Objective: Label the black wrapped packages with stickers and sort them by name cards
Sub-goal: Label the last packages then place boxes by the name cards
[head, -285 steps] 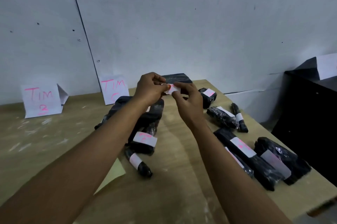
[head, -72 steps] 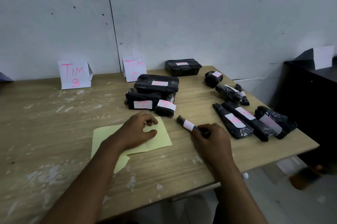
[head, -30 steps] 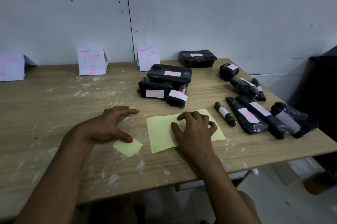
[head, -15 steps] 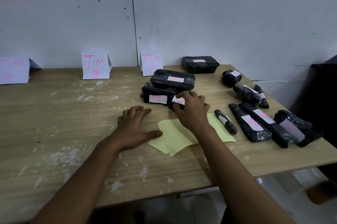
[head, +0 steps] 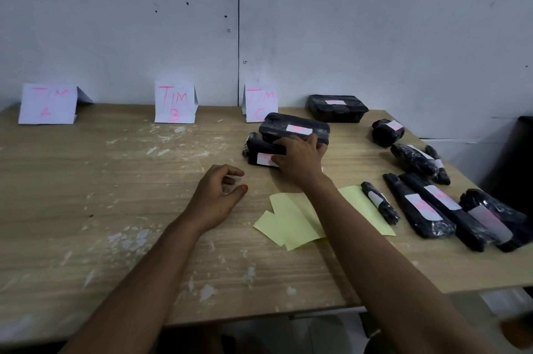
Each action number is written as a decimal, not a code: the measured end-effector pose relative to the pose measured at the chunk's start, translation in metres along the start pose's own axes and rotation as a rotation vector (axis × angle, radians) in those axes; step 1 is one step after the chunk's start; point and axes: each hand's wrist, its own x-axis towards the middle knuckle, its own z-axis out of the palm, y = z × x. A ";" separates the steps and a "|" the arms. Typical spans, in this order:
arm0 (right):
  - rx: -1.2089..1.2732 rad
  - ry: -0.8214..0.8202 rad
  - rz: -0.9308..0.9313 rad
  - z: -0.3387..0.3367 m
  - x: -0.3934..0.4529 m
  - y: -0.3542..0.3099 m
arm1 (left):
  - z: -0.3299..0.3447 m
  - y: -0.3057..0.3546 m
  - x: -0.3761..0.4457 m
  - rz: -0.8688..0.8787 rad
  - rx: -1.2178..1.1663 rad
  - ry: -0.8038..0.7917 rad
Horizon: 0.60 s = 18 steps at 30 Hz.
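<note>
Three folded white name cards stand along the wall: TIM A [head: 46, 104], TIM B [head: 174, 103], TIM C [head: 261, 104]. In front of TIM C lies a pile of labelled black packages, a flat one [head: 294, 129] on top. My right hand [head: 300, 159] reaches into this pile and covers a small package; its thumb touches a lower package [head: 264, 153] with a white sticker. Whether it grips one is unclear. My left hand [head: 219, 195] rests on the table, fingers loosely curled, holding nothing. Several more labelled black packages [head: 418, 209] lie at the right.
Pale yellow sticker backing sheets [head: 294, 218] lie under my right forearm. A black box package [head: 336, 108] sits at the back by the wall. The wooden table [head: 115, 180] ends at the right, beside a dark cabinet [head: 516, 157].
My right hand moved further into the pile before TIM C, from the small package at its front edge. My left hand lifted off the yellow sheet and curled. The view shifted left, showing TIM A.
</note>
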 end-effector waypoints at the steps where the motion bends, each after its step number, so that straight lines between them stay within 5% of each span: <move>1: 0.007 0.009 -0.001 0.000 0.000 0.001 | 0.000 0.000 0.000 0.001 -0.004 0.003; 18: 0.221 -0.032 -0.207 0.007 -0.017 -0.036 | -0.011 -0.013 0.007 0.077 0.012 0.203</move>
